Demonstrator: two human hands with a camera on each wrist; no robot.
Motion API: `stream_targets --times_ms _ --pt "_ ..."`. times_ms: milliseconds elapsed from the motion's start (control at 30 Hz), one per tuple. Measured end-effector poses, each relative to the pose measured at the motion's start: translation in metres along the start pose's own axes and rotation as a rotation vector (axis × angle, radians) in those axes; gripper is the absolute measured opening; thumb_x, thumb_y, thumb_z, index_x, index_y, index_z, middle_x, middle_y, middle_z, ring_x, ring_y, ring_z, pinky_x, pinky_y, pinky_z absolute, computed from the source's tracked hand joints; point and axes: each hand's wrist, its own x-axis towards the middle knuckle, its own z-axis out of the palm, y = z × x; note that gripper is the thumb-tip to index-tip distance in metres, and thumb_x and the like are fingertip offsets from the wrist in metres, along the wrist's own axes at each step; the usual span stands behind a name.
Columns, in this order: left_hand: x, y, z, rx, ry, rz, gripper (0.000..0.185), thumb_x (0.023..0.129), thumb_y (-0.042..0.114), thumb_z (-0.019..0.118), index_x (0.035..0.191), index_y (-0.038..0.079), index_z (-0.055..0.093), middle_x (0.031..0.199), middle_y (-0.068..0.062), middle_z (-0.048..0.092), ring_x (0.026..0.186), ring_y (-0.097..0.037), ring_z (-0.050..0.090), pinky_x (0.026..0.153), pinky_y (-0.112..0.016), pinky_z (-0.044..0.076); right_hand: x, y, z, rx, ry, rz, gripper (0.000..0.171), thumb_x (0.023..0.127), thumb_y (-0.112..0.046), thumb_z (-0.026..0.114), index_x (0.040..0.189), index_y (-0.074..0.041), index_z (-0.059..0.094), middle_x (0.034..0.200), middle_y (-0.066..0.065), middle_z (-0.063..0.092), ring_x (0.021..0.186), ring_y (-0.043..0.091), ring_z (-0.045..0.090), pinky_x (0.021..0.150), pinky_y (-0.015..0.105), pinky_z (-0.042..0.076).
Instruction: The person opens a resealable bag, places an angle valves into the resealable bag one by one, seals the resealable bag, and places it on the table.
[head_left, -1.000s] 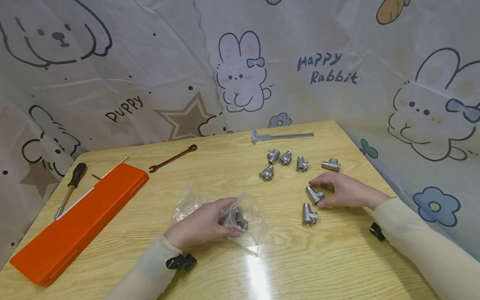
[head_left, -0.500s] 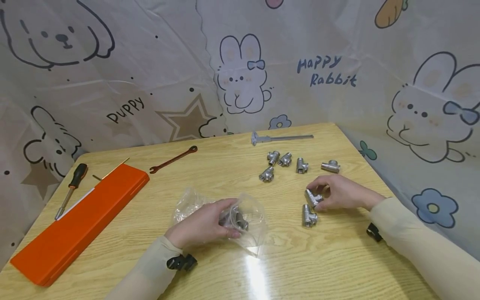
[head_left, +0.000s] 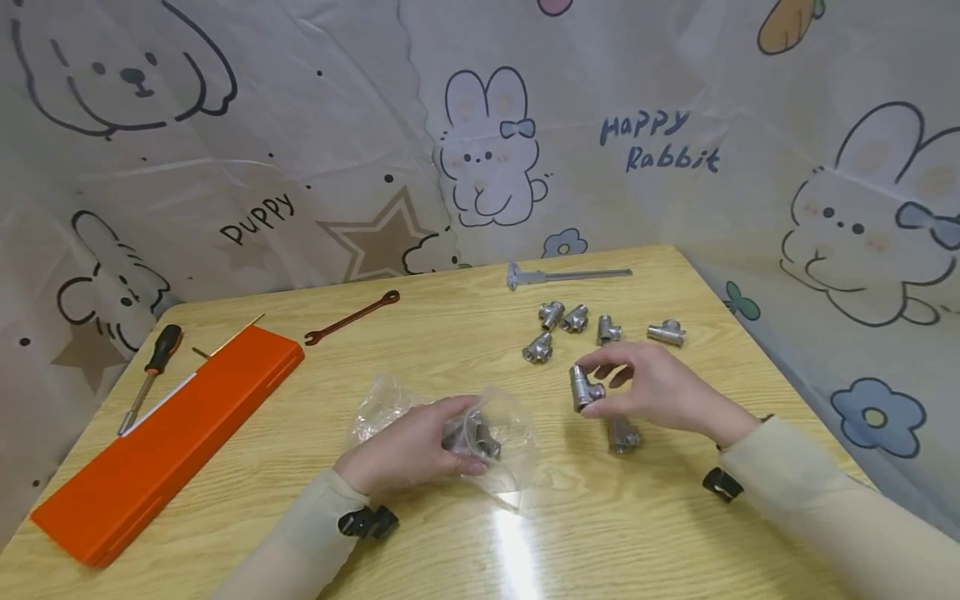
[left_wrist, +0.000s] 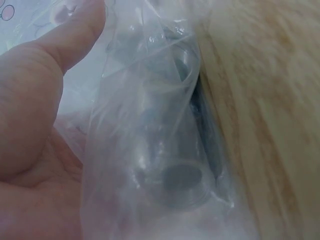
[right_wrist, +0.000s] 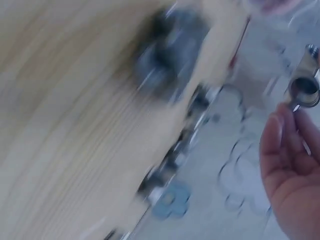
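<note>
Steel tee fitting [head_left: 584,388] is up off the desk [head_left: 420,333] now — half a second ago the right hand [head_left: 651,390] was only closing on it down on the wood, and now it rides in the air, carried leftward toward the bag. That reads, to my eye, as a pick made cleanly and a transfer under way. Right-hand fingers [head_left: 600,358] are curled in a pinch, thumb below and fingertips above, with the fitting's open end poking out to the left; the wrist view is badly blurred but catches the fitting's round mouth [right_wrist: 305,90] above the fingertips. One more fitting [head_left: 623,436] lies on the desk just beneath that hand, and a loose cluster of others [head_left: 573,321] sits beyond it.

Over on the other side, the left hand [head_left: 408,450] has not shifted: it grips the clear plastic bag [head_left: 495,433] on the desk, fingers wrapped over the plastic and the metal pieces inside [left_wrist: 175,165], thumb laid along the bag's top. How wide the bag's mouth gapes I cannot tell.
</note>
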Motion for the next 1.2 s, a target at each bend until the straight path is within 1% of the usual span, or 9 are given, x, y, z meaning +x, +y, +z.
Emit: stream_targets --times_ms 233,433,567,700,767,933,1000,1100,1200 --pt "0.001 0.0 0.0 0.013 0.005 0.01 0.093 0.078 0.05 0.081 0.154 0.021 0.036 0.145 0.001 0.051 0.133 -0.018 0.044 0.111 -0.043 0.035 0.007 -0.036 0.035 0.074 -0.05 -0.028 0.057 0.072 -0.036 0.089 0.119 -0.009 0.07 0.107 -0.003 0.068 0.093 0.013 0.062 0.082 0.032 0.055" --pt "0.002 -0.001 -0.001 -0.01 -0.006 0.03 0.091 0.076 0.053 0.08 0.152 0.024 0.039 0.127 0.009 0.061 0.114 -0.01 0.056 0.102 -0.04 0.043 0.019 -0.058 0.062 0.112 -0.106 -0.026 0.054 0.073 -0.033 0.089 0.117 -0.008 0.07 0.1 -0.005 0.068 0.087 0.013 0.063 0.075 0.024 0.055" --pt "0.003 -0.001 -0.001 -0.035 -0.011 0.063 0.085 0.076 0.052 0.08 0.149 0.03 0.043 0.118 0.014 0.062 0.107 -0.007 0.059 0.098 -0.04 0.046 0.029 -0.07 0.076 0.073 -0.111 -0.013 0.048 0.073 -0.029 0.089 0.115 -0.012 0.072 0.099 -0.007 0.068 0.086 0.012 0.062 0.071 0.024 0.054" --pt "0.002 -0.002 -0.002 -0.038 -0.001 0.075 0.084 0.074 0.055 0.081 0.147 0.035 0.044 0.121 0.016 0.061 0.111 -0.008 0.058 0.099 -0.041 0.045 0.038 -0.079 0.088 0.034 -0.092 0.017 0.048 0.07 -0.029 0.09 0.112 -0.014 0.073 0.1 -0.008 0.07 0.084 0.009 0.06 0.07 0.026 0.053" --pt "0.001 -0.001 -0.002 -0.039 0.005 0.061 0.086 0.073 0.055 0.082 0.147 0.036 0.043 0.125 0.014 0.061 0.113 -0.008 0.056 0.101 -0.041 0.044 0.041 -0.082 0.093 0.02 -0.077 0.004 0.046 0.069 -0.031 0.091 0.109 -0.014 0.074 0.097 -0.007 0.07 0.082 0.01 0.06 0.069 0.027 0.052" --pt "0.001 -0.001 -0.002 -0.044 0.014 0.038 0.09 0.071 0.055 0.084 0.148 0.033 0.043 0.13 0.01 0.059 0.119 -0.011 0.054 0.103 -0.041 0.043 0.046 -0.085 0.1 0.003 -0.062 -0.044 0.04 0.068 -0.035 0.09 0.1 -0.017 0.075 0.098 -0.007 0.071 0.084 0.012 0.064 0.072 0.028 0.052" --pt "0.001 0.0 -0.002 -0.042 0.012 0.044 0.089 0.071 0.055 0.084 0.147 0.032 0.044 0.128 0.01 0.06 0.117 -0.01 0.056 0.102 -0.04 0.044 0.046 -0.084 0.1 0.002 -0.066 -0.05 0.039 0.069 -0.036 0.09 0.099 -0.018 0.075 0.101 -0.007 0.072 0.089 0.012 0.065 0.078 0.029 0.052" --pt "0.001 -0.001 -0.002 -0.047 0.001 0.056 0.086 0.073 0.053 0.083 0.147 0.034 0.044 0.123 0.012 0.062 0.11 -0.008 0.058 0.098 -0.038 0.047 0.042 -0.084 0.095 -0.006 -0.07 -0.049 0.041 0.07 -0.04 0.088 0.103 -0.019 0.075 0.105 -0.007 0.072 0.094 0.012 0.065 0.081 0.03 0.052" --pt "0.001 -0.001 -0.002 -0.047 -0.006 0.06 0.086 0.073 0.052 0.083 0.147 0.035 0.043 0.117 0.016 0.063 0.108 -0.008 0.059 0.099 -0.041 0.045 0.037 -0.084 0.085 -0.024 -0.065 -0.047 0.046 0.072 -0.038 0.087 0.111 -0.017 0.074 0.109 -0.004 0.072 0.098 0.015 0.065 0.084 0.033 0.053"
